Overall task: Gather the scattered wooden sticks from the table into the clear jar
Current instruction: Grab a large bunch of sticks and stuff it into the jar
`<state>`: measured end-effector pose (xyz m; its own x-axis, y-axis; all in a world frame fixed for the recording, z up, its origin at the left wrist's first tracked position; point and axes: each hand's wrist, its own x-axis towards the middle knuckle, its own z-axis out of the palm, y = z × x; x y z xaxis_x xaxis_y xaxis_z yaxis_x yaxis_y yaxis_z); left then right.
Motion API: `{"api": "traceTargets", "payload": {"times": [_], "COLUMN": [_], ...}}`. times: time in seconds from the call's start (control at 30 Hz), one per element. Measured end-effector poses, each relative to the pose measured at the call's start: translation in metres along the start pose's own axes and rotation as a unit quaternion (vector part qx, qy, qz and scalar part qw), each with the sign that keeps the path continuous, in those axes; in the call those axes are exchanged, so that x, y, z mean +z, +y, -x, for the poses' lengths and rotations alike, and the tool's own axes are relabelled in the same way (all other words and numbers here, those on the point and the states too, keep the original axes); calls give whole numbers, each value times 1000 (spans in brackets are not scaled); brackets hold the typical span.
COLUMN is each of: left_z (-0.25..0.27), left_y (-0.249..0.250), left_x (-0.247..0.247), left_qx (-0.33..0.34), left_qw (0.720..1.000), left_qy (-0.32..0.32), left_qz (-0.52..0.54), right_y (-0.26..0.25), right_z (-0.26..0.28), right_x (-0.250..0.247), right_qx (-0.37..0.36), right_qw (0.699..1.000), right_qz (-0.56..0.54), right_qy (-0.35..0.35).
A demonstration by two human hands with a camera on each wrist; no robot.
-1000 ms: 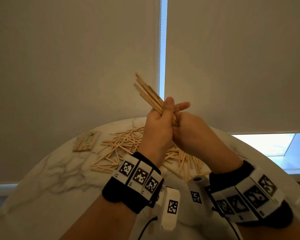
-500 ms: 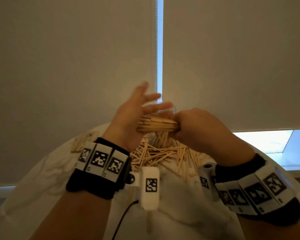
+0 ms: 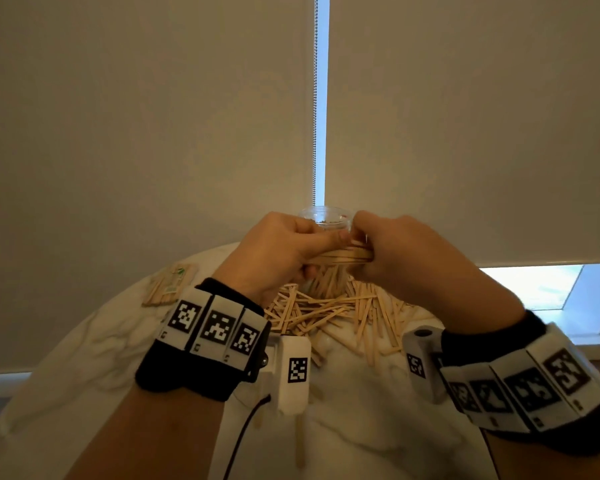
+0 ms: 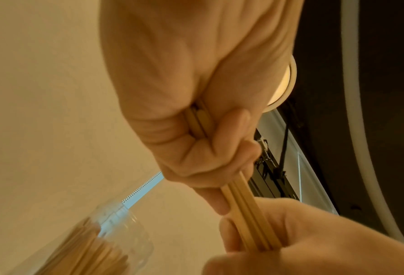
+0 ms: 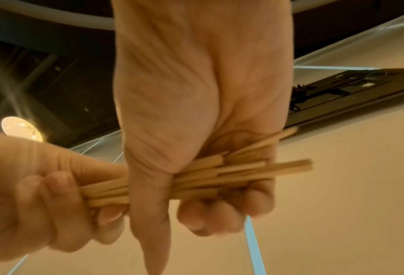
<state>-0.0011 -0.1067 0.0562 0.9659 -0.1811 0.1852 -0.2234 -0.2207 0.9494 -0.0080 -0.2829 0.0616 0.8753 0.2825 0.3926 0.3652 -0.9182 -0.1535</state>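
Observation:
A bundle of wooden sticks (image 3: 343,254) lies level between my two hands, just in front of the clear jar (image 3: 323,218). My left hand (image 3: 291,247) grips its left end, with the thumb along the top. My right hand (image 3: 392,251) grips the right end with its fingers curled round it. The left wrist view shows the bundle of wooden sticks (image 4: 245,210) running through my left hand (image 4: 210,152), and the clear jar (image 4: 106,247) holds sticks. In the right wrist view the bundle of wooden sticks (image 5: 219,176) pokes out of my right hand (image 5: 200,167). Loose sticks (image 3: 329,310) lie scattered on the table.
The round white marble table (image 3: 84,368) ends close behind the jar, with closed blinds (image 3: 153,133) beyond. A wrapped pack of sticks (image 3: 168,285) lies at the back left. A bright window strip (image 3: 534,289) shows at the right.
The bundle was held upright a second ago and now lies level. My left hand, spread open half a second ago, has closed on the bundle's left end.

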Motion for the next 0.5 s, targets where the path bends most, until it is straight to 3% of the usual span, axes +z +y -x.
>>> {"api": "traceTargets", "payload": {"times": [0.2,0.37,0.5], "left_z": [-2,1,-2], "left_y": [4,3,2], "left_x": [-4,9,12], "left_qx": [32,46,31], "left_qw": [998,999,998], "left_qy": [25,-22,56], "left_qz": [57,16,-3], "right_y": [4,2,-1], "right_z": [6,3,2], "right_x": [-16,-12,-5], "right_qx": [1,-5,-9], "right_qw": [998,1000,1000], "right_qz": [19,5,0], "right_qy": [62,17,13]}}
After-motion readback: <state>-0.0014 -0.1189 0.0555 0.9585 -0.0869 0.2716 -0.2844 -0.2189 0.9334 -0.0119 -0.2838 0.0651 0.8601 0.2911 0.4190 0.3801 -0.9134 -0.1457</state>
